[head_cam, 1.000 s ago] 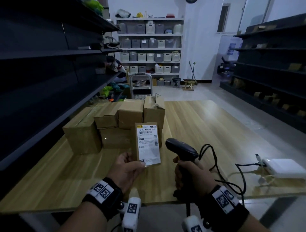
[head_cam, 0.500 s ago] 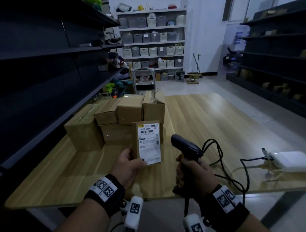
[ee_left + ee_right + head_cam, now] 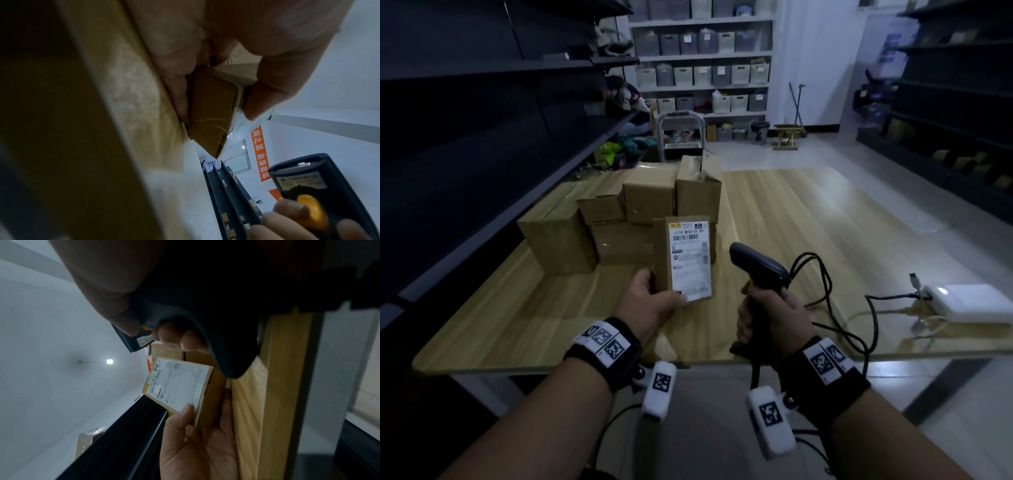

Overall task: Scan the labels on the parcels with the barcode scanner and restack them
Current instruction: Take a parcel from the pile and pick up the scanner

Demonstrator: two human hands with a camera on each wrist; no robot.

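Observation:
My left hand (image 3: pixel 650 303) holds a small brown parcel (image 3: pixel 662 260) upright above the table, its white shipping label (image 3: pixel 690 260) facing me. The thumb pinches the label's lower corner (image 3: pixel 186 410); the fingers lie behind the box (image 3: pixel 211 104). My right hand (image 3: pixel 770 317) grips the handle of the black barcode scanner (image 3: pixel 756 263), just right of the parcel, its head pointing up and left. In the left wrist view a finger rests by the scanner's orange trigger (image 3: pixel 310 209). A stack of several brown parcels (image 3: pixel 633 212) stands behind on the wooden table (image 3: pixel 808 222).
The scanner's black cable (image 3: pixel 825 301) loops across the table to a white box (image 3: pixel 972 303) at the right edge. Dark shelving (image 3: pixel 482 137) runs close along the table's left side. A step stool (image 3: pixel 681 137) stands beyond the table's far end.
The parcel and scanner keep almost the same places in my hands. The camera view has tilted down a little, so the room appears higher in the frame.

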